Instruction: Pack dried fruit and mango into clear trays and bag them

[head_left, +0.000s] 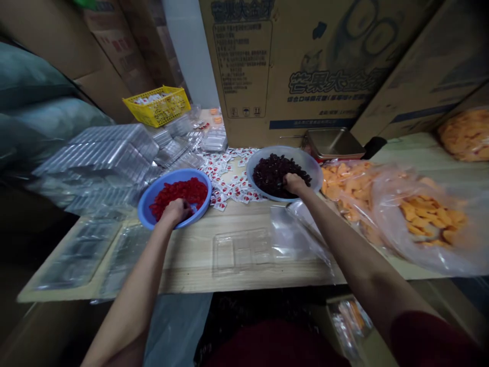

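My left hand [178, 210] reaches into a blue bowl [142, 206] of small red candies [193, 188]. Its fingers curl downward at the near side of the heap; their tips are partly hidden. Over to the right, my right hand [294, 183] dips into a pale translucent bowl [317, 173] of dark candies [275, 171], fingers bent in among the pieces. What exactly lies between the fingers of either hand is hard to see. A clear plastic tray [240, 250] with compartments lies on the table between my forearms, beside some clear plastic bags [290, 234].
Stacked clear trays [103, 153] stand left, near a yellow basket [156, 109]. Small white-and-red packets [229, 186] are scattered between the bowls. Bags of orange candies [431, 219] lie right. A large cardboard box [244, 66] and a metal tin [334, 142] stand behind.
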